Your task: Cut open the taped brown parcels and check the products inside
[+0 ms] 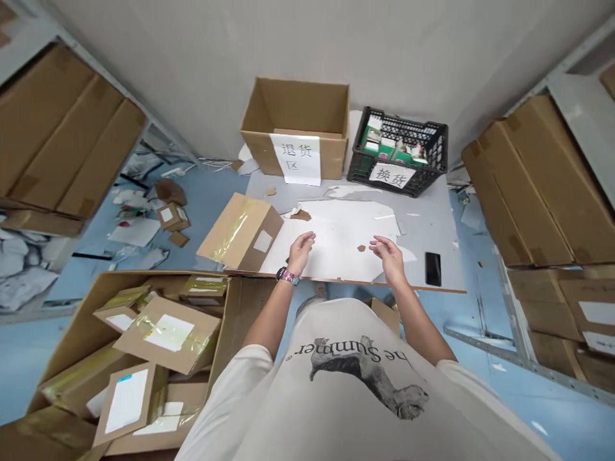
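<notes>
My left hand (300,253) hovers over the left part of a white sheet (331,237) on the table, its fingers loosely bent and holding nothing. A watch and a patterned band (288,276) are on that wrist. Close by on the left sits a taped cardboard box (240,230), tilted, with a white label on its side. Over the right part of the sheet is my right hand (389,257), empty, fingers apart and slightly curled. A small brown scrap (361,248) lies between the hands, nearer the right one. Neither hand touches the box.
At the table's back stand a large open carton (298,115) with a handwritten sign and a black crate (398,150) holding green-and-white packages. A phone (433,269) lies at right. A big carton (225,320) full of taped parcels is at lower left. Shelves with boxes (542,186) flank both sides.
</notes>
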Available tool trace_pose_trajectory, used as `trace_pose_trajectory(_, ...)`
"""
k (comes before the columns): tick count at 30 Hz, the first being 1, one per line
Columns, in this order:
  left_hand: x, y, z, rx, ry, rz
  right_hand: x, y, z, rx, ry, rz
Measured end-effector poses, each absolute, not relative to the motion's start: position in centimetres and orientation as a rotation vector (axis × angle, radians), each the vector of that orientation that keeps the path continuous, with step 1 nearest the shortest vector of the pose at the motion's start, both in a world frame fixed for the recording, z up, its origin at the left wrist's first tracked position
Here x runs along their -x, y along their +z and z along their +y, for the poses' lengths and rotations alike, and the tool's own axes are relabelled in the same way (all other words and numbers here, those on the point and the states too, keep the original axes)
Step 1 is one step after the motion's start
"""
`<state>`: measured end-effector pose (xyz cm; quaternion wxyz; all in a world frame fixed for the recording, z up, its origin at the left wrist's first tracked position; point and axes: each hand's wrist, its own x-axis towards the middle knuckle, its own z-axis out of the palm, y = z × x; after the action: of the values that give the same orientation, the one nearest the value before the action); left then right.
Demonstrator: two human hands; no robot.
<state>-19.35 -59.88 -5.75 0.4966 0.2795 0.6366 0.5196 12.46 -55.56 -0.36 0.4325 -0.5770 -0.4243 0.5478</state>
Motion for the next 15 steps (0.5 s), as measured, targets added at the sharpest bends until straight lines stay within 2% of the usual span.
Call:
trace_pose_trajectory(7, 30.0, -5.5, -66.0, -0.815, 1.536, 2.071, 1.1, -1.5, -52.6, 1.336, 1.645, -1.367)
trace_pose_trajectory(11, 35.5, -5.1, -69.7, -0.787, 1.469, 2.571, 8.4, -2.6, -52.1, 1.253, 1.788, -1.54)
trace_pose_trajectory(15, 39.5, -6.1, -71.7, -0.658, 1.379, 2.756, 13.9, -3.3, -52.0, 1.167, 1.863, -1.682)
